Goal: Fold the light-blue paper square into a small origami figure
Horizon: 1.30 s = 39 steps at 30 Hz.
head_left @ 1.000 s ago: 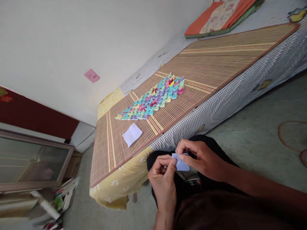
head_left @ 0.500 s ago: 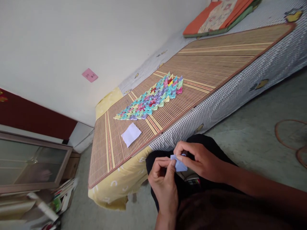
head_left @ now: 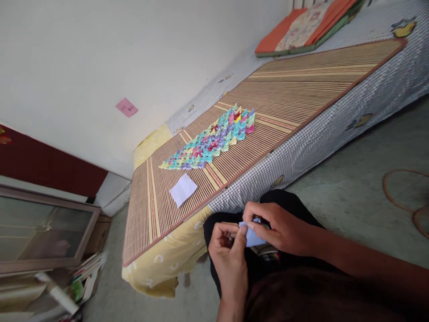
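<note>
Above my lap, a small folded piece of light blue-violet paper is pinched between both hands. My left hand grips its left edge with thumb and forefinger. At its upper side my right hand is closed, the fingertips covering part of the paper and its folds. On the striped bamboo mat lies a pale violet sheet of paper with a crease. Beyond that sheet rests a patch of many small folded paper pieces in turquoise, yellow, pink, violet and red.
The mat covers a bed with a checked sheet and a yellow cloth at its near corner. A folded orange quilt sits at the far end. At left stands a glass-fronted cabinet; a brown cable loop lies on the floor at right.
The folded paper has tilted and shifted slightly down in my fingers, showing a plainer face. My right hand has moved a little lower. The bed and things on it stay put.
</note>
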{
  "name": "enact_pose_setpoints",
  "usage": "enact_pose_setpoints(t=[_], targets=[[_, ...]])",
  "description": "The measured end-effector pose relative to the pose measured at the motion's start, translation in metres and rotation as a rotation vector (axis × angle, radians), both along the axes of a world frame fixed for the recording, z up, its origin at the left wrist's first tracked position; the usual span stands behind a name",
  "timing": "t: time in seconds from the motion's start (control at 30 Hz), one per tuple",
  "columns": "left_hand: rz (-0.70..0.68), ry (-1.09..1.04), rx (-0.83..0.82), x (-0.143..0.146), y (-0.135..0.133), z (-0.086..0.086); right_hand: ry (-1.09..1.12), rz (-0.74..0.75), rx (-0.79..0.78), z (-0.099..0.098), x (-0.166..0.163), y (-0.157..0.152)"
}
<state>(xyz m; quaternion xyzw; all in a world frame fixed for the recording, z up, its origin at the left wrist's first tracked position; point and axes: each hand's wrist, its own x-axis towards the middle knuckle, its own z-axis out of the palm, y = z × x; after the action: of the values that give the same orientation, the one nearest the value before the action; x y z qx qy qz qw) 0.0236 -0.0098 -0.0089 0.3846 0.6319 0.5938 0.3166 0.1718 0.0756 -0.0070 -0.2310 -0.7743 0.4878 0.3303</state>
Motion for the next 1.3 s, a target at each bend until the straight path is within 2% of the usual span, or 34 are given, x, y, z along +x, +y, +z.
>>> enact_pose_setpoints(t=[0.1,0.2,0.33,0.43,0.57,0.77,0.93,1.03,1.17,1.3], targets=[[-0.127,-0.113,-0.089,-0.008,0.002,0.004,-0.057,0.080,-0.006,0.006,0.004,0.005],[-0.237,-0.115,-0.158,-0.011,0.003,0.011,-0.120,0.126,-0.019,0.010,0.006,0.011],[-0.176,-0.082,-0.143,-0.009,0.001,0.011,-0.050,0.088,-0.068,0.011,0.004,0.014],[-0.086,-0.042,-0.122,-0.007,-0.001,0.007,0.009,0.012,-0.184,0.008,0.002,0.014],[-0.009,-0.006,-0.111,-0.004,-0.001,0.002,0.038,-0.005,-0.279,0.003,0.000,0.013],[-0.105,-0.024,-0.139,-0.004,0.003,0.001,0.024,-0.057,-0.226,0.002,-0.001,0.013],[-0.228,-0.067,-0.258,-0.006,0.003,0.003,-0.052,0.022,-0.210,-0.001,-0.003,0.016],[-0.194,-0.063,-0.272,-0.005,0.000,0.002,-0.019,0.042,-0.310,-0.005,-0.006,0.017],[-0.058,-0.128,-0.190,-0.004,0.002,-0.007,0.059,0.047,-0.475,-0.010,-0.010,0.015],[0.028,-0.311,-0.093,-0.002,0.009,-0.016,0.010,0.058,-0.477,-0.019,-0.011,0.007]])
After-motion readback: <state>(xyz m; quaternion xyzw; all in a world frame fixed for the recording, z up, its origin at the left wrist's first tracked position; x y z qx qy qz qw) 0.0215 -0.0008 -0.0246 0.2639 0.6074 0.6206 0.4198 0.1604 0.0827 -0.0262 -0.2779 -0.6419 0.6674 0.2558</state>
